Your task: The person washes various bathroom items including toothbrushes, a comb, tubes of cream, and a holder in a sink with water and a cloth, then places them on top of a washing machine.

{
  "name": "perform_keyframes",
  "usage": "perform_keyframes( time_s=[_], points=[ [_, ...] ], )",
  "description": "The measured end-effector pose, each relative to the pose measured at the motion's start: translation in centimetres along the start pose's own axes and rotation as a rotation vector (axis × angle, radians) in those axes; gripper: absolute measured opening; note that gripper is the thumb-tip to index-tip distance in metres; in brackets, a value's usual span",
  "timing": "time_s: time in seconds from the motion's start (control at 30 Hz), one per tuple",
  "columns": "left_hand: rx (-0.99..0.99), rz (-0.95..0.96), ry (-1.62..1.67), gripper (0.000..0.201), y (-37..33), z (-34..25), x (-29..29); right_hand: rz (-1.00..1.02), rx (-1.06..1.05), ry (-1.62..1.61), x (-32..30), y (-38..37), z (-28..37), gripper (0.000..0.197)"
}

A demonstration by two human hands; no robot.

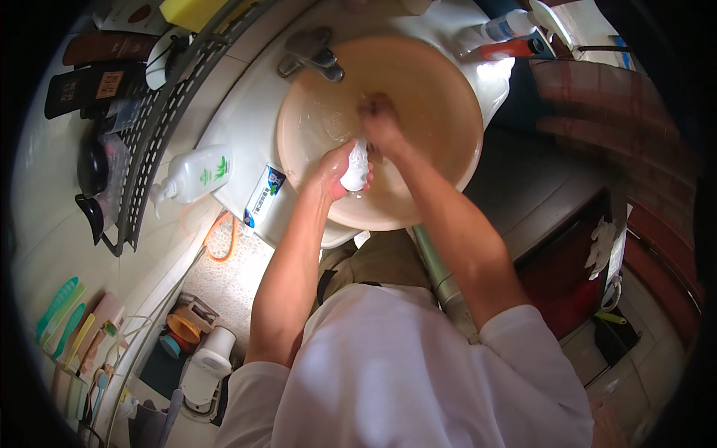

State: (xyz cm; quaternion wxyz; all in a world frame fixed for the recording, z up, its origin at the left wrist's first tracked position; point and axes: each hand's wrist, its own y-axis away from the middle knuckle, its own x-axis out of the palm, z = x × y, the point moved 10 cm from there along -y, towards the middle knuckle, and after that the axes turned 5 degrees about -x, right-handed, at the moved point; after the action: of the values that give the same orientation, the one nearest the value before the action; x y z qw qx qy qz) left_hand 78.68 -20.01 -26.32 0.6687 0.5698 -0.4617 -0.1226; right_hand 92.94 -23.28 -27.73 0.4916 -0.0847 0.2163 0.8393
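Observation:
A wide, pale peach basin (475, 142) with water in it sits in the white sink. Over the water my left hand (336, 173) is closed around a white, wet-looking, elongated piece (356, 170); its bumpy surface resembles bunched cloth, but its kind is unclear. Just beyond its far end, low over the water, is my right hand (382, 125). Motion smears those fingers, so whether they grip anything does not show. Bubbles float on the water left of the hands.
A metal faucet (310, 56) overhangs the basin's far left rim. On the left are a pump bottle (200, 173), a toothpaste tube (265, 196) and a dark perforated rack (168, 104) holding boxes. More bottles (502, 28) stand at the far right. A dark surface (515, 201) lies right of the sink.

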Motion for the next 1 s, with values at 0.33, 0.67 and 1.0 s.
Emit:
perform_keyframes(
  time_s=[0.33, 0.67, 1.0],
  points=[
    [0.341, -0.337, -0.244, 0.022, 0.3, -3.9, -2.8, -0.022, 0.153, -0.220, -3.3, -1.0, 3.0, 0.029],
    [0.927, -0.527, -1.130, 0.029, 4.3, -6.2, 3.7, -0.137, 0.324, 0.022, -2.4, 1.0, -0.6, 0.035],
    [0.464, -0.248, 0.243, 0.032, -4.0, -3.0, -1.8, 0.036, 0.163, 0.038, 0.5, 3.7, 1.6, 0.038]
  ],
)
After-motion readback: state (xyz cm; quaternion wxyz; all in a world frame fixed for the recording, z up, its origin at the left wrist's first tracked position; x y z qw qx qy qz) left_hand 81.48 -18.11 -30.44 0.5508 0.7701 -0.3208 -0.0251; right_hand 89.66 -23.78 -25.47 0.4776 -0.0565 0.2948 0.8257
